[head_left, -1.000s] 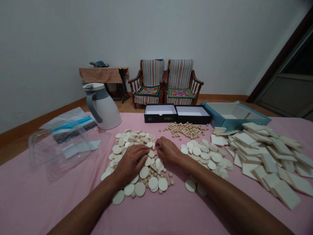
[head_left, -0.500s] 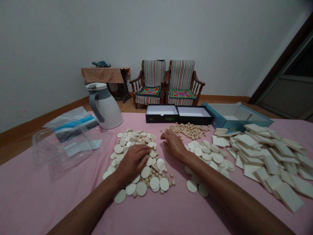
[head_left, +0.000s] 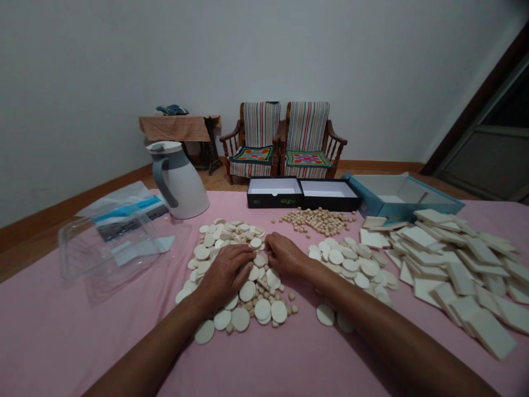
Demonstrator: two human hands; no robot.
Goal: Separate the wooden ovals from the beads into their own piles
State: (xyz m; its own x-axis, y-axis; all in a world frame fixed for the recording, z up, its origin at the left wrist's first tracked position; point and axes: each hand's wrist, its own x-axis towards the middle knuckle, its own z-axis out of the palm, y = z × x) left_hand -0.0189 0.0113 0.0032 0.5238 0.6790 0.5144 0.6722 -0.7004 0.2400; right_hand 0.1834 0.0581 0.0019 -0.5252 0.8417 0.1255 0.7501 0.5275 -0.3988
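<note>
My left hand [head_left: 225, 273] lies palm down, fingers stretched out, on a mixed heap of pale round discs and small pegs [head_left: 215, 240] on the pink tablecloth [head_left: 281, 358]. My right hand [head_left: 285, 255] is at the right edge of the same heap. Its fingers are curled down and pinched together near my left fingertips, and what they hold is hidden. To the right lies a sorted heap of discs [head_left: 351, 262]. Behind it is a heap of small pegs [head_left: 318, 219].
Square pale tiles [head_left: 454, 253] cover the right side. Two open black boxes [head_left: 275, 193] and a blue box [head_left: 397, 198] stand at the back. A white jug [head_left: 179, 179] and a clear plastic container [head_left: 103, 248] are on the left. Striped chairs [head_left: 256, 138] stand by the wall.
My right hand reached back toward the small pegs half a second ago and has returned to the mixed heap. My left hand has stayed on the heap.
</note>
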